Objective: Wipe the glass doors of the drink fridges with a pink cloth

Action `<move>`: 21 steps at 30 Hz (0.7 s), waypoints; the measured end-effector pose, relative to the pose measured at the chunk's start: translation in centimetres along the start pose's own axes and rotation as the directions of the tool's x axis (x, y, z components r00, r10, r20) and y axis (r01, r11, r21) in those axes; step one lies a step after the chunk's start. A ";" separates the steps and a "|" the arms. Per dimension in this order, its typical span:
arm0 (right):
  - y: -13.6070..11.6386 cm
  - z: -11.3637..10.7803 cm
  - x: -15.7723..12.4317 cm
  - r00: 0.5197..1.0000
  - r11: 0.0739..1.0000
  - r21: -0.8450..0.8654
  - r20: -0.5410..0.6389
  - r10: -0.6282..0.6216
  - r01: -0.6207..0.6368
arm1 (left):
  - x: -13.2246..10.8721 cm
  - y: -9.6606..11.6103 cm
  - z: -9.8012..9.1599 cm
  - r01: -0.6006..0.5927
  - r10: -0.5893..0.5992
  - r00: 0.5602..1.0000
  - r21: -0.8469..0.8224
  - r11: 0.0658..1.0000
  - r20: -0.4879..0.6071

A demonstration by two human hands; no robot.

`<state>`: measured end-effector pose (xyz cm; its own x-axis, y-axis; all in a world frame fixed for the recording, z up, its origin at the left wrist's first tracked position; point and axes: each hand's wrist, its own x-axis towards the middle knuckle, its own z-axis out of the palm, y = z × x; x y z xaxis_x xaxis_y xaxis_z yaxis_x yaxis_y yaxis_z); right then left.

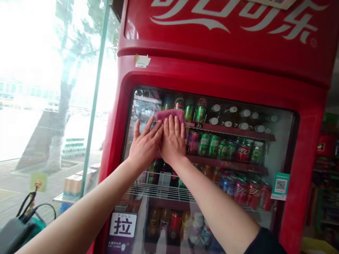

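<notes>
A pink cloth (169,113) lies against the glass door (280,148) of a red drinks fridge. My right hand (173,139) rests flat on this cloth, fingers straight and pointing up. Beside it, my left hand (145,143) is spread out, its thumb side meeting the right hand at the cloth's left edge. Both hands cover much of the cloth's lower part, and neither has its fingers curled. Behind the glass, close to the hands, stand green cans (203,144) and other drinks on shelves.
A purple and white pull sign (122,227) is on the door's lower left, and a green QR code sticker (280,186) on its right. Left of the red fridge frame (112,141) is a glass pane (95,95). Boxes (75,183) and a dark bag-like object (19,229) appear at left.
</notes>
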<state>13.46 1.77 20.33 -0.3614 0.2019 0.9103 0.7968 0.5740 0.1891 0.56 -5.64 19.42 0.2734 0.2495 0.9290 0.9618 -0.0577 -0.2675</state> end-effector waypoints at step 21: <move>-6.1 -0.5 5.6 0.944 0.942 0.045 -0.010 -0.331 0.331 | -1.4 -5.0 -2.7 0.243 -0.233 0.969 0.140 0.960 -0.082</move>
<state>6.82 -1.02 24.41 -0.6000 -0.0076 0.8000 0.6095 0.6434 0.4632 -4.55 -8.32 20.19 0.0420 0.1762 0.9835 0.9877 0.1409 -0.0674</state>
